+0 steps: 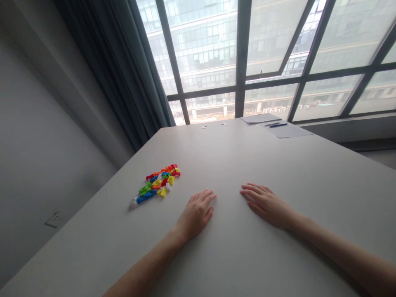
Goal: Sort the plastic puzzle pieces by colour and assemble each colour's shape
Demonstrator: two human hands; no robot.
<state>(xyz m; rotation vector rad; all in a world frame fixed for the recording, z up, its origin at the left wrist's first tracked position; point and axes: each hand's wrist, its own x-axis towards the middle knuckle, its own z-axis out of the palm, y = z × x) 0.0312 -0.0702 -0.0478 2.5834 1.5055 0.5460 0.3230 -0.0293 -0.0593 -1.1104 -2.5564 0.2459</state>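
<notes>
My left hand [197, 212] lies palm down on the white table [213, 156], fingers stretched out and nothing in them. To its right, across a short gap, my right hand [266, 205] also rests flat on the tabletop with its fingers extended and holding nothing. Left of my left hand is a loose cluster of small plastic building pieces in several colours. Among them are a blue piece [146, 196], a green piece [144, 189] and a yellow piece [162, 192]. A white or clear piece [133, 202] sits at the near end of the cluster. Neither hand touches the pieces.
Sheets of paper [293, 131] with a dark pen [278, 125] lie at the table's far right edge. Two small white items [224, 124] are near the back edge. A dark curtain [123, 70] hangs at the left, beside large windows. A wall socket [55, 219] is at lower left.
</notes>
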